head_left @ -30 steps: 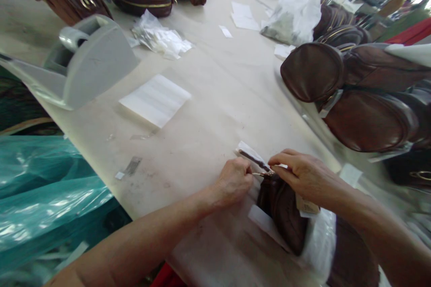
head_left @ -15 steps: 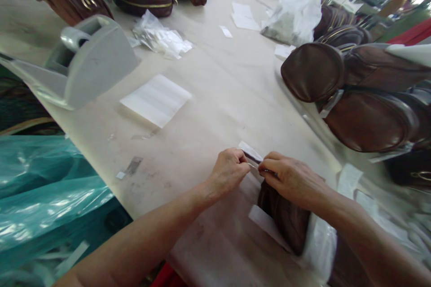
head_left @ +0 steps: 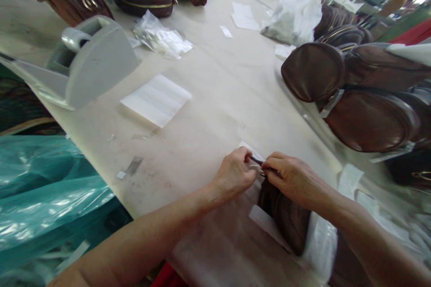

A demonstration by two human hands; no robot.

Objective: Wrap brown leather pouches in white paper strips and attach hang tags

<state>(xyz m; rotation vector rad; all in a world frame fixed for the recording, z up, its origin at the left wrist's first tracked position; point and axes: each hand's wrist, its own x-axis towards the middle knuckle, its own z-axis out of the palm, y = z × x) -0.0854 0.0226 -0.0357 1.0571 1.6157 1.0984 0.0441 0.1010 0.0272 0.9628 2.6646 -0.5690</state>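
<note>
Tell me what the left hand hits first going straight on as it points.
Beyond the dark strip at its fingertips, the left hand would likely meet the right hand first; depth is unclear.

glossy brown leather bags (head_left: 313,71), crinkled white plastic bag (head_left: 292,9), shiny teal plastic sheeting (head_left: 43,202), smooth white paper (head_left: 156,100)

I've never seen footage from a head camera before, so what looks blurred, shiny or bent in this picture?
Head view: glare streaks on the teal plastic; soft highlights on the round brown bag; smeared detail toward the right edge; table tilted; pieces between the fingers too soft to identify.
</note>
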